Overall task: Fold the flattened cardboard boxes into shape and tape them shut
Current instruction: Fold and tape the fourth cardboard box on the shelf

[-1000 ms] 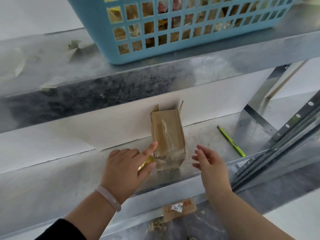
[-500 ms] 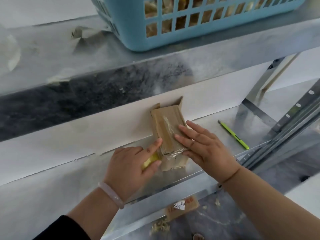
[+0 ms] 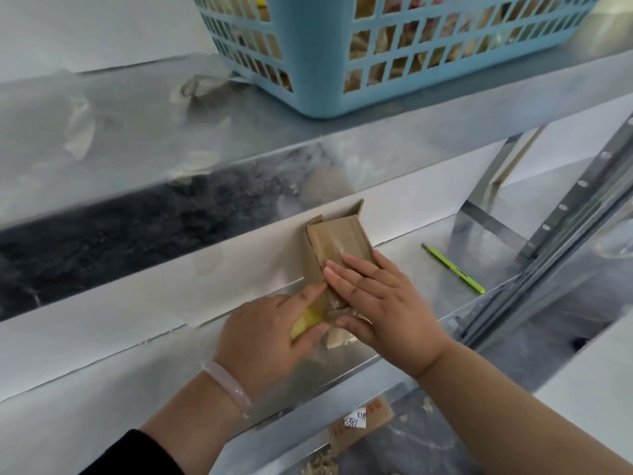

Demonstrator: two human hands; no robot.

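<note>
— Where is the small brown cardboard box found?
— It is laid on the grey metal shelf, its long axis pointed away toward the white wall, open flaps at the far end.
— And each grip?
— The right hand is pressed flat on the box top, fingers straight; a yellow object is clasped in the left hand.

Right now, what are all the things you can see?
cardboard box: one, brown, lower shelf, against the white board
yellow thing: one, yellow, in the left hand; maybe tape
pen-like stick: one, green, lower shelf, right of the box
basket: one, blue, upper shelf, things inside
cardboard scrap: one, brown, white label, below the shelves
bracelet: one, pale pink, left wrist
left hand: one, grips the yellow thing, forefinger on the box
right hand: one, flat on the box
</note>
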